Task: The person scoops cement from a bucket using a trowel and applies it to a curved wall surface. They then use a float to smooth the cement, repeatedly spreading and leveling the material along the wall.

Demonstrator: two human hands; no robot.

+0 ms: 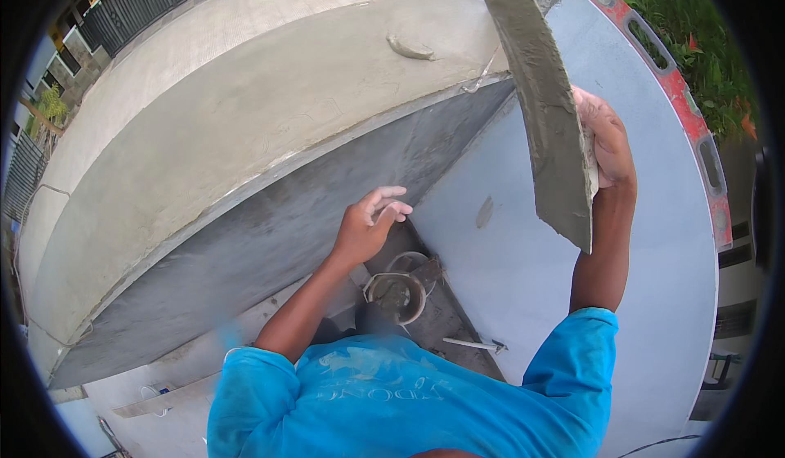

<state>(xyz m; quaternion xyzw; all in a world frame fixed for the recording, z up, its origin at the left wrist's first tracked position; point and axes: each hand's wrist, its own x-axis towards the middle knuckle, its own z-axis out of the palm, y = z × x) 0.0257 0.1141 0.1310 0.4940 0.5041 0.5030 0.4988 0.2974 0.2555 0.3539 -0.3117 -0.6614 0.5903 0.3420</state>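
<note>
Raised at the upper right, my right hand (605, 139) is closed on the edge of a long, narrow slab (540, 106) coated with grey mortar. The slab stands steeply tilted, with a pale edge showing beside my fingers. Most of that hand's fingertips are hidden behind it. My left hand (374, 222) hovers in mid-air before the dark grey wall, its fingers loosely bent and apart, holding nothing. Beyond it runs a wide grey mortared ledge (270, 90), with a lump of mortar (410, 47) on top near the slab.
Below my hands stands a bucket (396, 296) with grey mortar inside. A tool with a pale handle (473, 343), perhaps a hammer, lies beside it. A pale blue wall (646, 294) rises on the right, with a red spirit level (695, 123) along its edge. Green plants (695, 33) grow beyond.
</note>
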